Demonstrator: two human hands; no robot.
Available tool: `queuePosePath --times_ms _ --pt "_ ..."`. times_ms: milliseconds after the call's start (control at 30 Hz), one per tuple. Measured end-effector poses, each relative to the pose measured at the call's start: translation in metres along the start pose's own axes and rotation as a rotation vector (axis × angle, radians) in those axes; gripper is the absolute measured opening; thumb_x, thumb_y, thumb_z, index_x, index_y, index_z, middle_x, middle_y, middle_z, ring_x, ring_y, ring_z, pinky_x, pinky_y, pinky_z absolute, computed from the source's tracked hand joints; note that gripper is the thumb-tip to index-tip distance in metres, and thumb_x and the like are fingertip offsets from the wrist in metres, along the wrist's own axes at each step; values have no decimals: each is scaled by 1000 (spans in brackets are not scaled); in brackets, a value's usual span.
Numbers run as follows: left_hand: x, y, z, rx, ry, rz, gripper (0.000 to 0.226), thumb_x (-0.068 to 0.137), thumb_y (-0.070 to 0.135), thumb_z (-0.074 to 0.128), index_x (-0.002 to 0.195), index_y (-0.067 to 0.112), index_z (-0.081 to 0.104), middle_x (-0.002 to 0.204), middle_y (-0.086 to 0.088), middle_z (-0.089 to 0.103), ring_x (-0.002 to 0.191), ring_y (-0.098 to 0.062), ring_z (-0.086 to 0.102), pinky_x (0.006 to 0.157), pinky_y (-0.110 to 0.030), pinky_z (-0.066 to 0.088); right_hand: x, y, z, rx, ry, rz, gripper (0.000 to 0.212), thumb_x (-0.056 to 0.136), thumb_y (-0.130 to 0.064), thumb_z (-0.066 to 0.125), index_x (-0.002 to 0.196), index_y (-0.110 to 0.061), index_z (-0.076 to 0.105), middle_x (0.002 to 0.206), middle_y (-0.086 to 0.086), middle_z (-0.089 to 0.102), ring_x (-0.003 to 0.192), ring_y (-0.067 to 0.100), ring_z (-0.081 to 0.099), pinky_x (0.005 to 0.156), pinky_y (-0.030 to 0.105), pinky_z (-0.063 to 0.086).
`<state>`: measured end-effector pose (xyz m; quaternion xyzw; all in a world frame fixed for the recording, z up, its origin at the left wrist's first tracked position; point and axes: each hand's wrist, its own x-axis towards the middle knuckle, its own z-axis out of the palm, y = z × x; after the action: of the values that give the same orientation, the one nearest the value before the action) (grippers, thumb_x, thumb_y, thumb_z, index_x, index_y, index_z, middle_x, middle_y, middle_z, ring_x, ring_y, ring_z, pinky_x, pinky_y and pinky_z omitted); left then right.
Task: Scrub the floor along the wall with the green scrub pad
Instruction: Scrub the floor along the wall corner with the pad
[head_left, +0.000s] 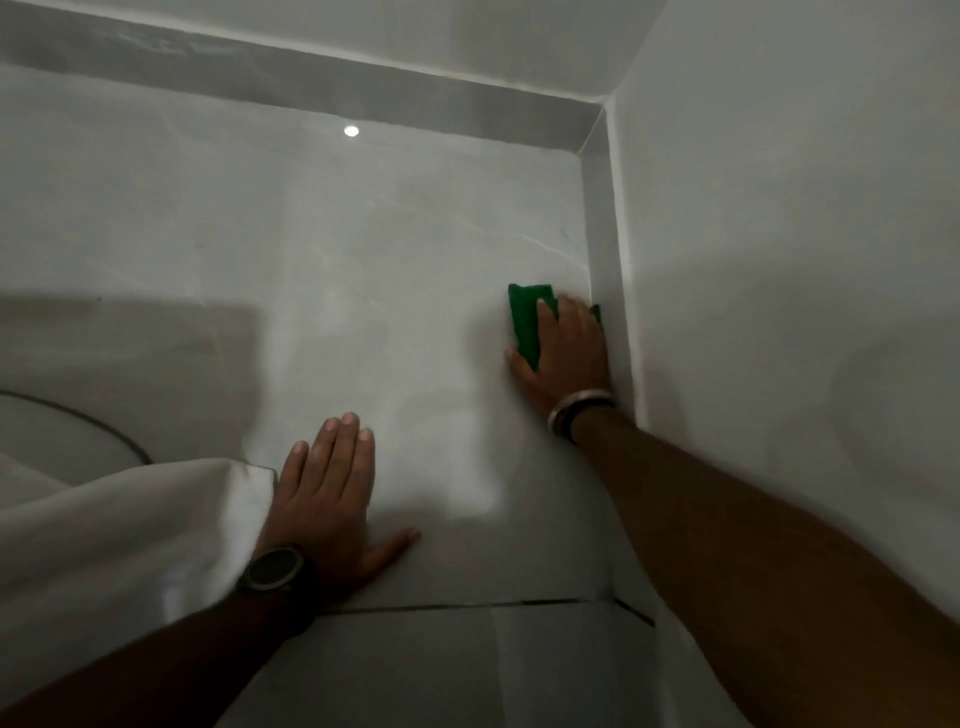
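Note:
The green scrub pad lies flat on the pale glossy floor, right against the skirting of the right-hand wall. My right hand presses down on the pad, fingers spread over it, and covers most of it; a metal bangle sits on that wrist. My left hand rests palm-down on the floor nearer to me, fingers together, holding nothing; it wears a dark watch.
A grey skirting strip runs along the right wall and the far wall, meeting in a corner at upper right. White fabric lies at my left. A dark tile joint crosses the floor near me. A lamp's reflection shines on the floor.

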<state>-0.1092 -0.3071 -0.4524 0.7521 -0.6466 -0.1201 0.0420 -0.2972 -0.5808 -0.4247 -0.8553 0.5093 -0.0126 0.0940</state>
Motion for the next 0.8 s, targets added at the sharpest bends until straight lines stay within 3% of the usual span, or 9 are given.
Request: queuePosePath --times_ms 300,400,467,500,567,700,800 --pt "2 -2 2 -8 -60 -32 116 81 88 42 158 4 18 169 -19 15 156 -35 9 122 -55 12 -237 -22 24 31 -13 127 86 77 -52 52 148 -6 34 158 17 25 142 41 26 114 52 23" --pt "2 -2 2 -10 -64 -41 116 81 88 41 159 5 17 169 -18 15 156 -34 8 122 -54 11 -315 -21 37 -18 12 77 80 83 -57 46 144 -6 36 163 7 11 147 32 16 114 42 20" --pt "3 -1 1 -8 -65 -44 116 81 87 41 159 5 17 169 -18 15 156 -34 7 122 -54 11 -340 -20 42 -113 46 50 74 91 -61 30 139 -6 38 156 12 32 150 25 7 114 39 19" --pt "3 0 1 -5 -65 -44 115 81 87 40 159 5 17 169 -18 15 156 -34 7 122 -54 12 -345 -18 44 -141 64 42 72 91 -62 27 132 -5 45 144 13 48 150 24 7 115 39 19" --pt "2 0 0 -2 -66 -42 115 82 87 39 159 5 17 169 -18 15 156 -34 7 122 -55 13 -343 -18 45 -131 118 41 73 89 -64 30 122 -5 58 133 12 57 149 23 11 115 40 21" --pt "1 2 -2 -2 -56 -38 114 83 87 39 158 3 19 168 -20 17 156 -35 9 122 -56 15 -299 -20 40 70 76 69 80 86 -63 35 138 -3 48 152 13 37 145 33 22 115 47 24" --pt "0 3 -3 4 -53 -34 114 83 86 40 157 1 21 167 -21 18 155 -37 12 121 -57 16 -221 -17 30 112 71 95 78 86 -56 43 145 -5 39 152 17 37 139 39 32 115 50 25"
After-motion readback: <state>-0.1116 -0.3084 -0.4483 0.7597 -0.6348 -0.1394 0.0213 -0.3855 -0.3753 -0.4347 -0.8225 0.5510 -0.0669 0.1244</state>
